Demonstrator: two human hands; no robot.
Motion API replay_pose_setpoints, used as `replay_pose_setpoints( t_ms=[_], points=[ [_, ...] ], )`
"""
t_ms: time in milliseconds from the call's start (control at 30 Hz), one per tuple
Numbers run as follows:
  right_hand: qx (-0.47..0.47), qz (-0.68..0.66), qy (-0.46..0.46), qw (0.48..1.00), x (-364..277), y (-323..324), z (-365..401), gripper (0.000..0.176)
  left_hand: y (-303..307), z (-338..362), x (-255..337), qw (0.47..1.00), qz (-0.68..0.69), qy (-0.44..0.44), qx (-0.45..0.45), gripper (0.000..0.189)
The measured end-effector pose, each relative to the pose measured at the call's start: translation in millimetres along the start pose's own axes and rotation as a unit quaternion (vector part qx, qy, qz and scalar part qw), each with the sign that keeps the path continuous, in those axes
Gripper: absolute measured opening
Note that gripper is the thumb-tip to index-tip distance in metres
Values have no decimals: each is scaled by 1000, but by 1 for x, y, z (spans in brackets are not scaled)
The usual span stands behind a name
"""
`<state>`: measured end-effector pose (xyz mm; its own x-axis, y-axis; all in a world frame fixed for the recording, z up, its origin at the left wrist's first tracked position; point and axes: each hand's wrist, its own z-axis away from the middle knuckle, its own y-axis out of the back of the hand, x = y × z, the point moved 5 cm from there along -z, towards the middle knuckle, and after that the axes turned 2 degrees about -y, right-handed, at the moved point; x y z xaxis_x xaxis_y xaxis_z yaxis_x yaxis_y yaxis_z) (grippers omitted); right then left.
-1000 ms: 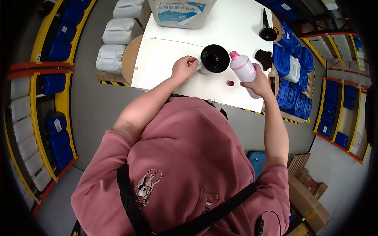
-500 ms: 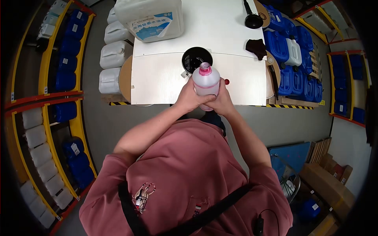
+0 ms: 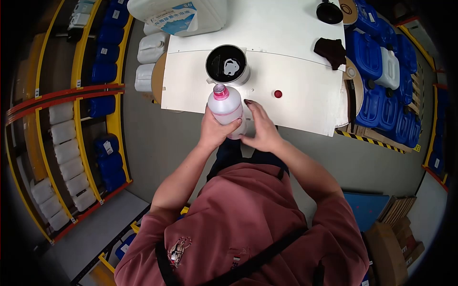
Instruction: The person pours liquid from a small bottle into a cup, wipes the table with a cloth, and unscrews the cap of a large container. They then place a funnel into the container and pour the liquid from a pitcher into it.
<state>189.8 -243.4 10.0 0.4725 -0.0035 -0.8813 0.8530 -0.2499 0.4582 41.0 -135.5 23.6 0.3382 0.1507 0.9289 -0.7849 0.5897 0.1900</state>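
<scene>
Gripping a plastic bottle (image 3: pixel 227 108) upright over the near edge of the white table (image 3: pixel 296 109), your left hand (image 3: pixel 215 129) is clamped round its lower body, while your right hand (image 3: pixel 260 129) rests loose-fingered against its side, not closed. The bottle looks smooth, thin-walled and apt to give under a squeeze, so mid-body is the likeliest sound hold. Just beyond stands a black-rimmed container (image 3: pixel 227 65). A small red cap (image 3: pixel 278 94) lies apart to the right.
</scene>
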Motion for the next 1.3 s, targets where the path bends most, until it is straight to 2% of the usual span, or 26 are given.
replay_pose_setpoints(
  t_ms=[67, 100, 133, 200, 433, 533, 600, 633, 700, 733, 800, 933, 1100, 1200, 1300],
  points=[
    [-21, -41, -118, 992, 63, 9, 9, 79, 5, 8, 2, 1000, -4, 7, 4, 80],
    [17, 59, -168, 984, 96, 17, 12, 69, 8, 16, 0, 1000, -1, 13, 3, 79],
    [48, 131, -209, 968, 127, 25, 17, 67, 12, 24, -6, 1000, -6, 23, 7, 79],
    [44, 188, -261, 946, 158, 37, 14, 74, 18, 31, -18, 998, -21, 38, 34, 78],
    [-82, 287, -284, 911, 182, 19, -8, 74, 9, 56, -24, 998, -40, 31, 49, 79],
    [-83, 286, -268, 916, 194, 13, -15, 65, 5, 65, -21, 997, -56, 40, 41, 79],
    [-81, 277, -255, 923, 194, 11, -16, 51, 1, 72, -15, 995, -81, 53, 31, 79],
    [-80, 275, -257, 923, 193, 11, -10, 51, 1, 76, -15, 995, -83, 54, 29, 79],
    [-8, 214, -228, 950, 176, 21, -4, 39, 1, 81, -15, 992, -110, 57, 28, 82],
    [-5, 216, -229, 949, 168, 24, 2, 39, 2, 83, -16, 992, -110, 54, 26, 82],
    [17, 106, -209, 972, 142, 30, 17, 34, 3, 88, -17, 987, -156, 51, 8, 87],
    [-8, -38, -182, 983, 65, 34, 64, 43, -2, 103, -12, 985, -170, 1, -1, 91],
    [9, -71, -199, 978, -20, 34, 117, 46, -2, 147, -3, 977, -208, -30, -42, 94],
    [29, -92, -160, 982, -71, 31, 137, 47, 6, 182, -6, 964, -255, -70, -37, 96],
    [17, -49, -105, 993, -123, 29, 151, 43, 16, 217, -7, 959, -264, -95, -25, 96]
  ],
)
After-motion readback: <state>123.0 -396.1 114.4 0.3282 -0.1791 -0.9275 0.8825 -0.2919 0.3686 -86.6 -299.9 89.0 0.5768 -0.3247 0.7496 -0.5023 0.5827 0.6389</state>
